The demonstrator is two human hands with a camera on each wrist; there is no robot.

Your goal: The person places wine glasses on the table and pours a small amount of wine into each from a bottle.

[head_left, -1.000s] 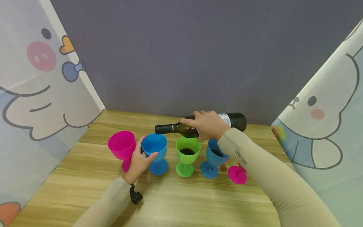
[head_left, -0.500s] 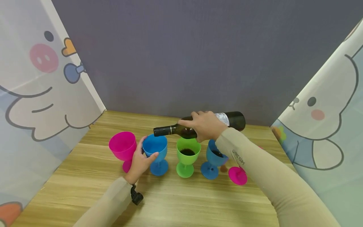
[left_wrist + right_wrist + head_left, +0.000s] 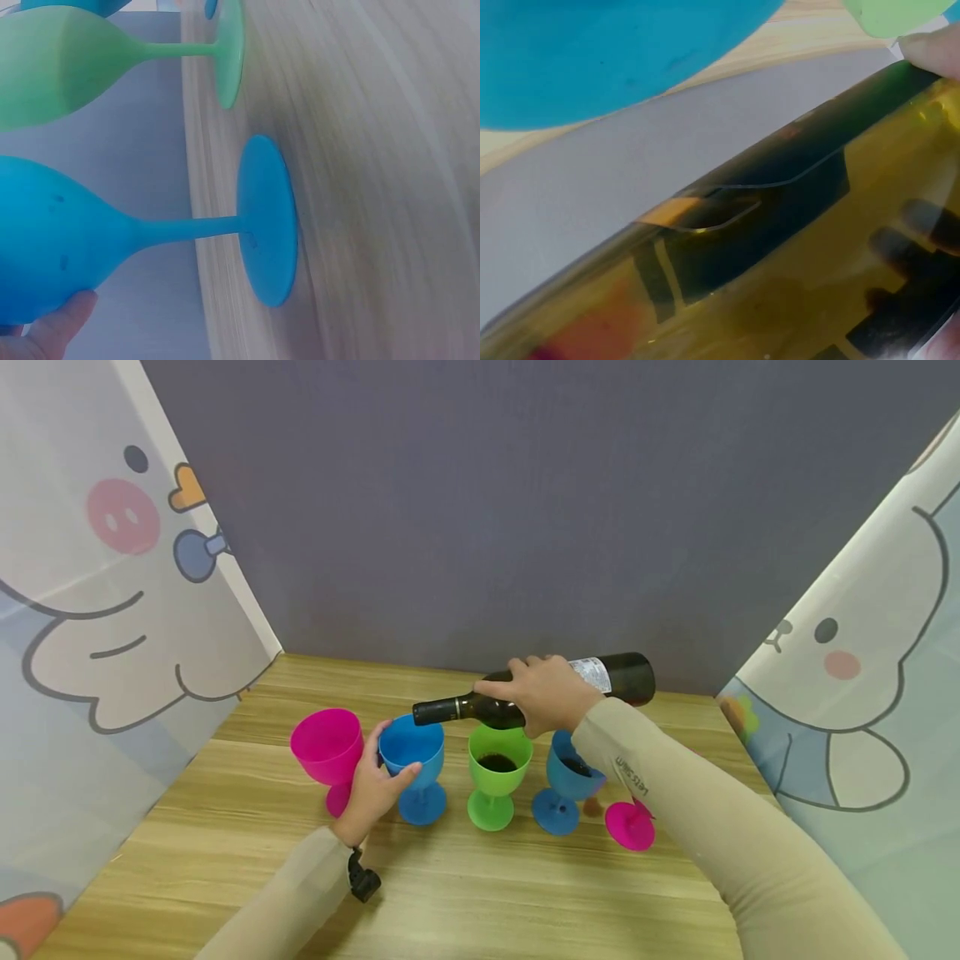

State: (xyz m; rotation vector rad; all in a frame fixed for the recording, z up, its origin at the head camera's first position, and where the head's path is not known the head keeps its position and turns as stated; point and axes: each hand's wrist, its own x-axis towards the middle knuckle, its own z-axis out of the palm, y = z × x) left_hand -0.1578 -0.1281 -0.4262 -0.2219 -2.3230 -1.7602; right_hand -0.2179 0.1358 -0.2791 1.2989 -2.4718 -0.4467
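My left hand (image 3: 371,789) holds a blue plastic goblet (image 3: 426,768) by its bowl; the thumb lies on the bowl in the left wrist view, and the foot stands on the table. In my right hand (image 3: 547,693) is a dark glass wine bottle (image 3: 630,679), gripped around its body and tipped almost level, neck pointing left. Its mouth overlaps the blue goblet's rim in the head view. No liquid shows in that goblet's visible inside. Just right of it stands a green goblet (image 3: 491,781) with dark liquid inside. The right wrist view shows the bottle's see-through amber glass (image 3: 765,262) up close.
A pink goblet (image 3: 327,747) stands left of my left hand. Farther right are a second blue goblet (image 3: 558,772) with dark liquid and another pink goblet (image 3: 630,827), mostly behind my right sleeve. A brownish spot (image 3: 592,807) lies between them. A grey panel (image 3: 525,510) backs the table.
The bottle's mouth has dipped slightly towards the blue goblet's rim. Both hands keep their hold, and the goblets stand as before; the head view has shifted a little.
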